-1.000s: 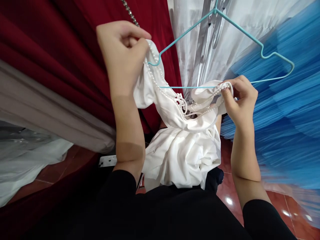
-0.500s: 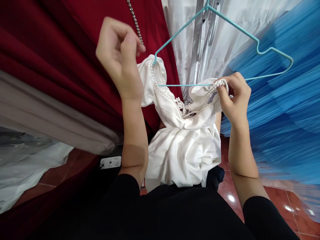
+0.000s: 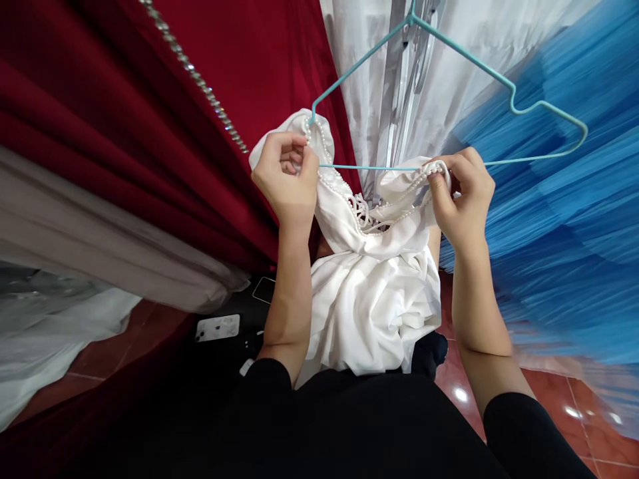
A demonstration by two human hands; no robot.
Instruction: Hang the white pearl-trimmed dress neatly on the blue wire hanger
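A white dress (image 3: 374,293) with a pearl-beaded neckline and lacing lies bunched over my lap. Its left shoulder sits on one end of a light-blue hanger (image 3: 362,66), while the hanger's other end sticks out past the right shoulder, free of cloth. My left hand (image 3: 289,176) is closed in a pinch at the beaded edge of the left shoulder, just under the hanger's tip. With thumb and fingers, my right hand (image 3: 464,193) grips the beaded edge of the right shoulder, close to the hanger's lower bar.
Red cloth (image 3: 219,120) with a rhinestone strip (image 3: 192,70) hangs on the left. Blue tulle (image 3: 564,199) fills the right, and white fabric (image 3: 474,73) hangs behind. A phone (image 3: 217,328) lies on a black surface beside my left arm. Red tiles (image 3: 464,372) cover the floor.
My left hand has come down and to the right, from the air beside the red cloth to the dress's left shoulder. My right hand keeps its grip, shifted slightly left.
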